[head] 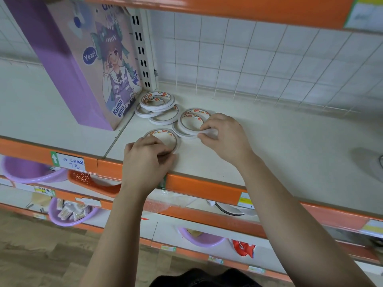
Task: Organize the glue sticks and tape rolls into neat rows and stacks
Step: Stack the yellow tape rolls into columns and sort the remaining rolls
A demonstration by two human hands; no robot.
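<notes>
White tape rolls lie on a pale shelf [269, 146] with an orange front edge; all of them are thin flat rings with red and orange print inside. The left hand [145, 160] is curled over the nearest roll [165, 135], close to the front edge of the shelf; its fingers are pressed down on the near side of the ring, pinching it. The right hand [224, 135] is just beside it; its fingers pinch the edge of a small pile of rolls [191, 124], where one ring lies tilted on top of another. The nearest roll and this pile are very near each other; I cannot tell if they touch. Further back sits a messy heap of rolls [157, 106]; the top ring rests on others that stick out left and right. This heap is right next to a big purple and pink box [83, 69] with a cartoon girl on it; the box stands on the left of the shelf. A white wire grid [269, 59] makes the back wall. Lower shelves show purple bowls [31, 170] and an orange basket [93, 181].
</notes>
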